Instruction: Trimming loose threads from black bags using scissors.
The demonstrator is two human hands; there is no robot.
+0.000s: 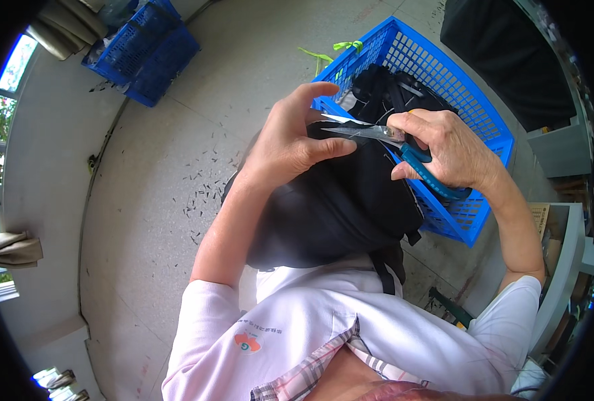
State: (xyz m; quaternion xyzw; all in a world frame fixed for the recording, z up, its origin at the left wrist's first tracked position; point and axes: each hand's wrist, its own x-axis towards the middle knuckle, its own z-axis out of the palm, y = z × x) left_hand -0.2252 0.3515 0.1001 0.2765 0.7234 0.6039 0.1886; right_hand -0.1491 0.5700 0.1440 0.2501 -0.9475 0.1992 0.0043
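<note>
Head view, right hand [454, 150] gripping scissors [404, 155], left hand [290, 137] on black bag [337, 207]

Under the left hand [290, 144] lies a black backpack [337, 207] of matt woven cloth, smooth and softly creased. The right hand [447, 150] grips scissors [404, 150] with bright, glossy metal blades and smooth teal plastic handles. Just behind both hands stands a blue basket [444, 73] of shiny moulded plastic lattice. The floor [170, 180] left of the hands looks matt, pale and slightly rough.

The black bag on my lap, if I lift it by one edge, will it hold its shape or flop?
Probably flop: the black bag drapes and folds over the lap. It looks like soft fabric, so likely light. The left hand pinches it easily, suggesting little stiffness.
</note>
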